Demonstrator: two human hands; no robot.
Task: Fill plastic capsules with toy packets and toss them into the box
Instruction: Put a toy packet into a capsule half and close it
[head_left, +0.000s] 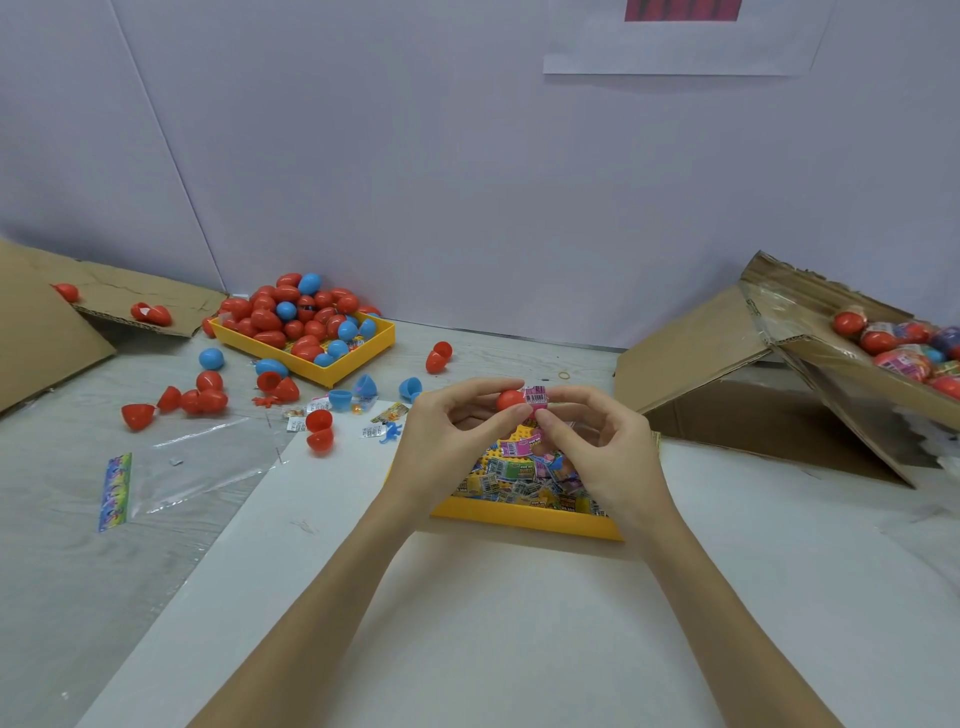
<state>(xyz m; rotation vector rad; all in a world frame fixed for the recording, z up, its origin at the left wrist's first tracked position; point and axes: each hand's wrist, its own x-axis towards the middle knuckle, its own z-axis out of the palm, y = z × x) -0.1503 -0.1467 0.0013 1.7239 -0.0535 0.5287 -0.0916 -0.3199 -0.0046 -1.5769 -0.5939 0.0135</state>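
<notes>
My left hand (447, 431) pinches a red capsule half (510, 399) above the near yellow tray (524, 517). My right hand (597, 441) pinches a pink toy packet (536, 396) and holds it against the capsule's open side. The tray under my hands is full of colourful toy packets (519, 475). At the right, a tilted cardboard box (779, 332) holds several filled capsules (904, 343).
A second yellow tray (332, 371) heaped with red and blue capsules stands at the back left. Loose capsule halves (208, 395) and packets lie scattered on the table around it. A clear plastic bag (197, 462) lies at the left, flattened cardboard (47, 332) at the far left.
</notes>
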